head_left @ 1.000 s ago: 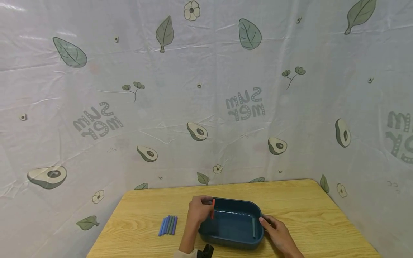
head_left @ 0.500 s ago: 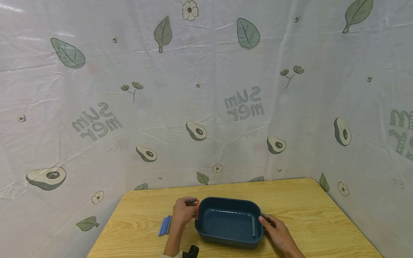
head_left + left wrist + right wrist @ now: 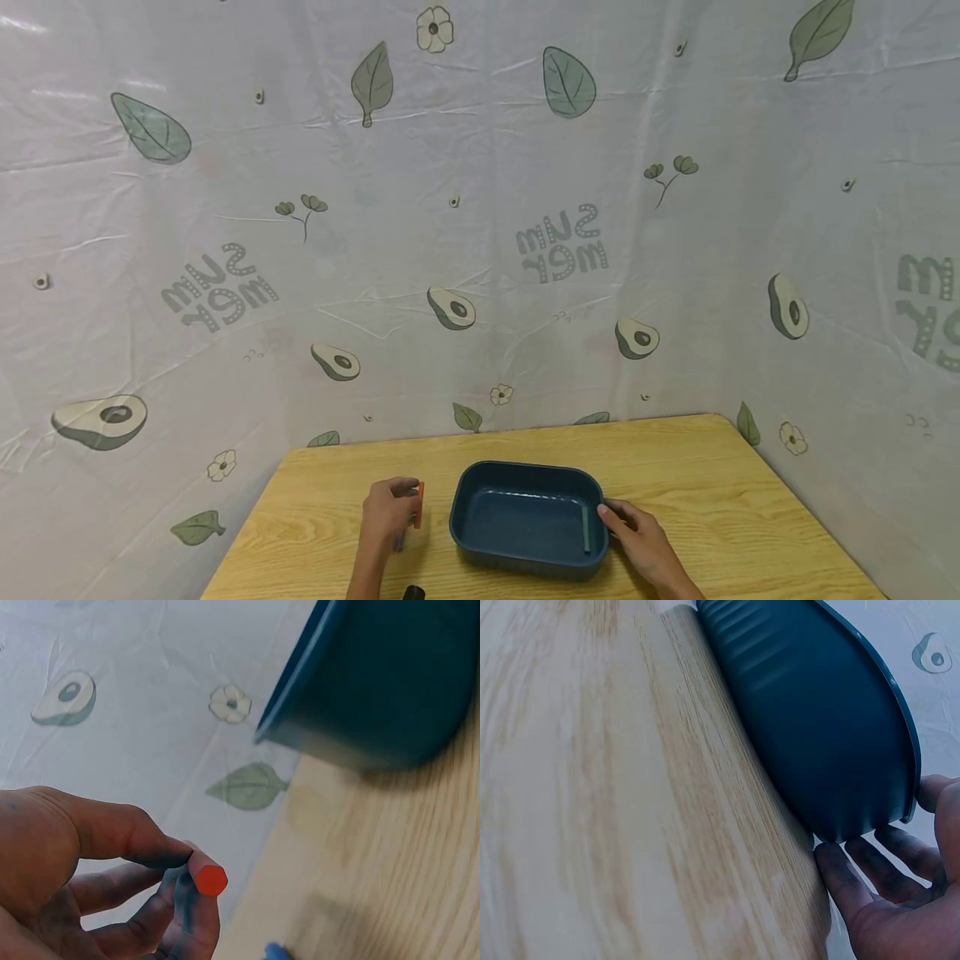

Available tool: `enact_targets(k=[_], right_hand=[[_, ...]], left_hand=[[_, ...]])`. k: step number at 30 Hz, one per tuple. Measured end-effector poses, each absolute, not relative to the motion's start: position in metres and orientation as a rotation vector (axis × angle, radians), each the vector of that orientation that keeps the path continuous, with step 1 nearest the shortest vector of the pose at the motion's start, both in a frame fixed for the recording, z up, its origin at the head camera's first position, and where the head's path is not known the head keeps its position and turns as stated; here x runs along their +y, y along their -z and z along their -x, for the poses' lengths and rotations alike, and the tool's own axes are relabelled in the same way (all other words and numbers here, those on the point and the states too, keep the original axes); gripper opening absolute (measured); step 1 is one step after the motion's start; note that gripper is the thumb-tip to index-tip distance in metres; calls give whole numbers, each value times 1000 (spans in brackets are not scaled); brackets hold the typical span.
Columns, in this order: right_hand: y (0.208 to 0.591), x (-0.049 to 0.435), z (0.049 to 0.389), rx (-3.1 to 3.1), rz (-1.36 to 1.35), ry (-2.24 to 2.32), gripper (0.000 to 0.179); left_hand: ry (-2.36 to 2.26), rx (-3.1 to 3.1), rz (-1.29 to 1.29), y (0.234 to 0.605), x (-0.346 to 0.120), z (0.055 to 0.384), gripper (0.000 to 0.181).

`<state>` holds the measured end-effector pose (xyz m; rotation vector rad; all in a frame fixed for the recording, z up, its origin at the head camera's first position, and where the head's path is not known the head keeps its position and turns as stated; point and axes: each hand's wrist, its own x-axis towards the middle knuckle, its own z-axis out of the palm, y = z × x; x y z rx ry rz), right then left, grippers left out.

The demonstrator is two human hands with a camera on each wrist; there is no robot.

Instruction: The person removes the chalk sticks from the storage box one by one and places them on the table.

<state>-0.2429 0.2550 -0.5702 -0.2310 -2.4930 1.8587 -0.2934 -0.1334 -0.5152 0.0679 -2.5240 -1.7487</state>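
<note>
My left hand (image 3: 386, 510) pinches a red six-sided crayon (image 3: 420, 505) between thumb and fingertips, above the table and left of the box. In the left wrist view the crayon's flat end (image 3: 211, 880) faces the camera, and dark smudges mark the fingers. A dark blue, round-cornered box (image 3: 525, 537) lies open-topped on the table. Inside, near its right wall, rests one dull green crayon (image 3: 587, 529). My right hand (image 3: 643, 540) holds the box's right end, thumb at the rim and fingertips against the outer wall. A purple crayon (image 3: 398, 542) shows below my left hand; its neighbours are hidden.
The wooden table (image 3: 675, 467) reaches back to a pale printed sheet (image 3: 480, 208) hanging behind it and at both sides. At the left wrist view's bottom edge, a blue crayon tip (image 3: 275, 951) shows on the table.
My left hand has carried the red crayon leftward from over the box, past its left rim, to above the crayons on the table. The right hand stays at the box.
</note>
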Motion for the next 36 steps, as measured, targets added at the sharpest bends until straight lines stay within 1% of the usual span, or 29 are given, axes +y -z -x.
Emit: enact_targets(k=[11, 23, 29, 36], right_hand=[[568, 258, 241, -2522, 233, -1885, 76], [567, 259, 240, -2553, 220, -1865, 77], [566, 257, 240, -2541, 225, -1871, 78], [565, 256, 239, -2533, 213, -1865, 73]], left_hand=[[1782, -2529, -191, 529, -175, 294, 41], [1676, -2569, -329, 540, -219, 295, 43], [1615, -2605, -324, 547, -227, 296, 41], [1513, -2650, -306, 550, -227, 296, 41]])
